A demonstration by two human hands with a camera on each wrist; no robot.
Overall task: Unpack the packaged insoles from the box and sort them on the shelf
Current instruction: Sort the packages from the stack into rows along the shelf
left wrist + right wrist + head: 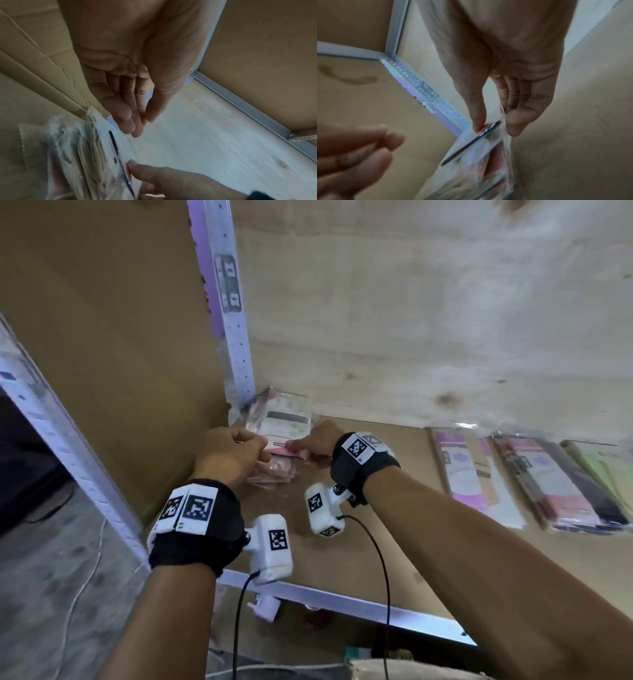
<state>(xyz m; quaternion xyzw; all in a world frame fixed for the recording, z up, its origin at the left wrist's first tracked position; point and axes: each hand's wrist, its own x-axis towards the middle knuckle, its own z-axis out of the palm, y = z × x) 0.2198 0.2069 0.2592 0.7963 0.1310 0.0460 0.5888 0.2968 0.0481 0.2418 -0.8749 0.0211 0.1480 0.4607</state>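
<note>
A stack of clear-wrapped pink insole packs [286, 422] [96, 155] [476, 162] lies in the back left corner of the shelf board [394, 508]. My right hand [315, 441] [496, 127] pinches the near end of the top pack between thumb and fingers. My left hand [236, 453] [142, 125] hovers at the stack's left side with its fingers nearly straight and close together, holding nothing. Its fingertips [135, 133] are just off the top pack's edge. The lower packs are mostly hidden by the hands.
Further right on the shelf lie a purple pack [462, 474], a black and pink pack [555, 484] and a green pack [606, 467]. A perforated white upright [234, 320] and a cardboard side wall [120, 371] close the corner. A metal rail [342, 601] edges the shelf front.
</note>
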